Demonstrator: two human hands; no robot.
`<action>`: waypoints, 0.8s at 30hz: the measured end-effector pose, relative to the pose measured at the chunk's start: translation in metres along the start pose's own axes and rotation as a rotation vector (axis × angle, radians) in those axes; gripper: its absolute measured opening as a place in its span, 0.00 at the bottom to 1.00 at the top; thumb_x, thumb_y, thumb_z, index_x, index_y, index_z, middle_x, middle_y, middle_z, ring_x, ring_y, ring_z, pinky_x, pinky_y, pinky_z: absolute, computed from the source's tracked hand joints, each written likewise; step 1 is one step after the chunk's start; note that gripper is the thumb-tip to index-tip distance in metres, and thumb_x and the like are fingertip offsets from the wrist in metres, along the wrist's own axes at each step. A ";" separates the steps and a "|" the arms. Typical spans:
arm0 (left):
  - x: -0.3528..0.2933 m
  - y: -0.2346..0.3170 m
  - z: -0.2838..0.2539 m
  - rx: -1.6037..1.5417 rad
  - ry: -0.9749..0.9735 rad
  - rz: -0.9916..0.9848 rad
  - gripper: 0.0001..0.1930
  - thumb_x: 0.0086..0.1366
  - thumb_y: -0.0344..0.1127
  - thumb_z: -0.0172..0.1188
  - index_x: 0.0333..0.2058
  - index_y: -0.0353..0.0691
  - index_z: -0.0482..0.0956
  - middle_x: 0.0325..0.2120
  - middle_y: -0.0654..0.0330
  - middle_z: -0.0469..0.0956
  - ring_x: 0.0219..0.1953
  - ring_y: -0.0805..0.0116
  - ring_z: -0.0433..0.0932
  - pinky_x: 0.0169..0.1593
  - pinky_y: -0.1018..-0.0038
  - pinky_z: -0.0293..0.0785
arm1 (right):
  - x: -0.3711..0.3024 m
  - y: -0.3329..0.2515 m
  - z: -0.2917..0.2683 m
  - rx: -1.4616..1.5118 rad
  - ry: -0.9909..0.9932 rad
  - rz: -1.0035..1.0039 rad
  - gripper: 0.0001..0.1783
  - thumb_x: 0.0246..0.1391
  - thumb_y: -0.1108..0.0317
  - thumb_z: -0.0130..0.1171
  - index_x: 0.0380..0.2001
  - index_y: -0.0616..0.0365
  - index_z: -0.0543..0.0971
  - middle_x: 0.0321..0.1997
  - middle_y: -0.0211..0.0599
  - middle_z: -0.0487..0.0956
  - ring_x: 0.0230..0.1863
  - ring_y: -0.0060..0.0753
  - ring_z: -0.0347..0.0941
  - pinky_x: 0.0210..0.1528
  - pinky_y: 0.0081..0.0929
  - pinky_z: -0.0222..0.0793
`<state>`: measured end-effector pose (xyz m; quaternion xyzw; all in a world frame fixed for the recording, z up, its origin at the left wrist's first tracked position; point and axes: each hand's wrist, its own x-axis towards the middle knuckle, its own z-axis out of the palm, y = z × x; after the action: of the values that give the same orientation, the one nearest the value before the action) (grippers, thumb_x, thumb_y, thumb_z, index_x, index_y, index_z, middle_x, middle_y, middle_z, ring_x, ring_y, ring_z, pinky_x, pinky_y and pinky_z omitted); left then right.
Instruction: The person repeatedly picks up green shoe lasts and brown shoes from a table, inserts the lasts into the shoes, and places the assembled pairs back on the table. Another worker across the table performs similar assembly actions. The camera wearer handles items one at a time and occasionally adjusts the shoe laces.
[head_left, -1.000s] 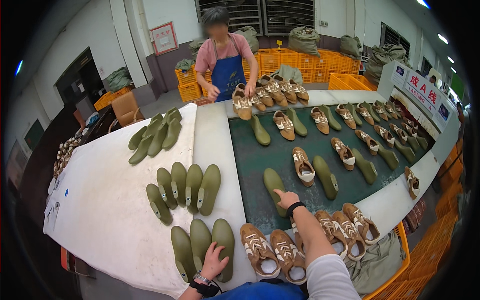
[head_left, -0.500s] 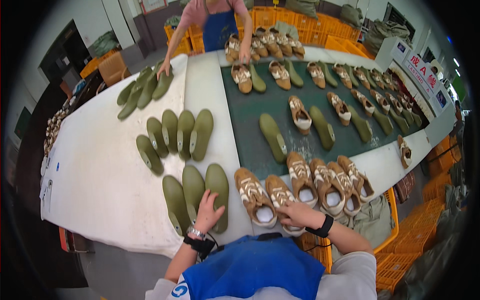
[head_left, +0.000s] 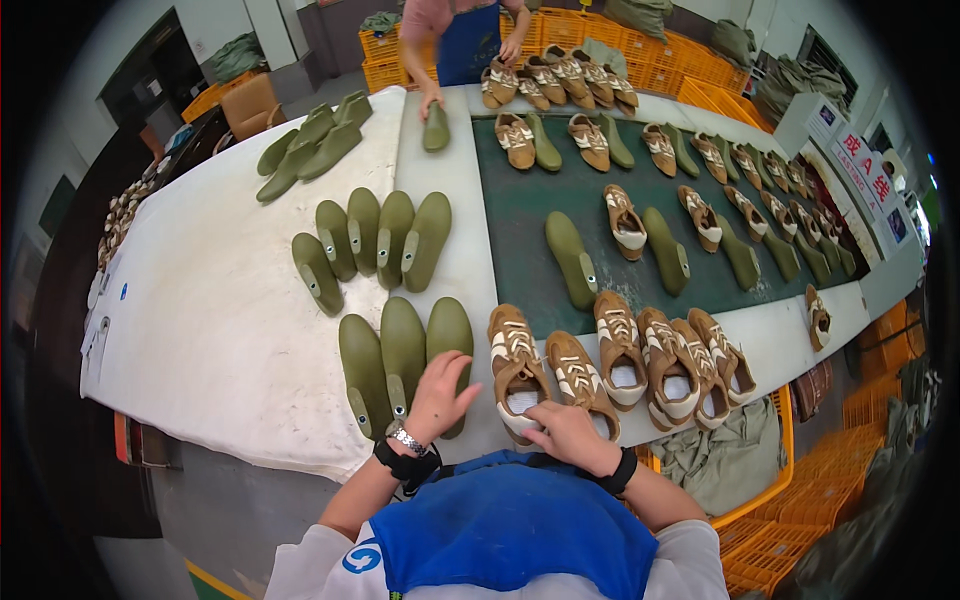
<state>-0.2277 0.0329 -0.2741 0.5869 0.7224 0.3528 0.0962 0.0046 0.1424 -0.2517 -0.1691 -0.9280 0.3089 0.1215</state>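
Note:
My left hand, with a metal watch and a black band, has its fingers spread over the lower part of a green shoe last. Two similar lasts stand side by side just to its left. With thumb and fingers on either side of the heel rim, my right hand grips a brown-and-white laced sneaker at the near table edge. A second sneaker lies right beside that hand, its heel partly covered. Further sneakers stand in a row to the right.
Another group of green lasts lies beyond on the white table. Sneakers and lasts sit in rows on a dark green belt. Across the table, a co-worker's hand touches one last. An orange crate holds grey-green cloth at lower right.
My right hand has shifted left from the second sneaker to the first one's heel. My left hand has drawn slightly back along the last. The co-worker has brought a last rightward from the far group.

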 end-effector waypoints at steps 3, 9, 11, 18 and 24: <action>0.005 0.026 -0.005 -0.142 -0.005 0.021 0.25 0.60 0.39 0.64 0.52 0.35 0.71 0.52 0.44 0.71 0.55 0.46 0.70 0.58 0.62 0.68 | 0.013 -0.022 -0.009 0.046 0.066 -0.024 0.13 0.48 0.63 0.65 0.38 0.54 0.79 0.34 0.42 0.78 0.33 0.49 0.77 0.34 0.41 0.73; 0.005 -0.004 -0.007 -0.029 -0.065 0.007 0.23 0.58 0.43 0.64 0.47 0.34 0.74 0.52 0.47 0.70 0.54 0.47 0.70 0.56 0.59 0.68 | 0.064 -0.016 -0.083 -0.103 0.039 -0.063 0.17 0.45 0.63 0.67 0.39 0.57 0.80 0.34 0.44 0.80 0.35 0.49 0.78 0.39 0.38 0.74; -0.005 -0.020 -0.001 0.136 -0.141 0.030 0.22 0.57 0.41 0.65 0.47 0.36 0.75 0.52 0.48 0.70 0.57 0.47 0.67 0.56 0.57 0.67 | 0.093 -0.006 -0.117 -0.214 -0.068 -0.037 0.18 0.44 0.62 0.67 0.40 0.57 0.80 0.33 0.46 0.81 0.36 0.50 0.78 0.40 0.39 0.74; -0.019 -0.038 0.028 0.173 0.001 -0.006 0.15 0.51 0.32 0.65 0.39 0.39 0.77 0.47 0.51 0.72 0.57 0.43 0.65 0.60 0.55 0.65 | 0.244 0.075 -0.176 -0.428 0.013 0.087 0.19 0.44 0.63 0.63 0.43 0.53 0.82 0.38 0.46 0.82 0.42 0.50 0.78 0.47 0.42 0.73; -0.017 -0.043 0.029 0.128 0.084 0.018 0.10 0.50 0.30 0.61 0.34 0.40 0.77 0.43 0.52 0.74 0.55 0.44 0.68 0.57 0.56 0.67 | 0.307 0.191 -0.079 -0.411 0.112 0.288 0.14 0.43 0.63 0.61 0.36 0.53 0.83 0.37 0.48 0.82 0.41 0.52 0.78 0.47 0.43 0.73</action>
<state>-0.2405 0.0264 -0.3272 0.5829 0.7416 0.3311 0.0247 -0.2040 0.4470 -0.2703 -0.3374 -0.9295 0.1182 0.0904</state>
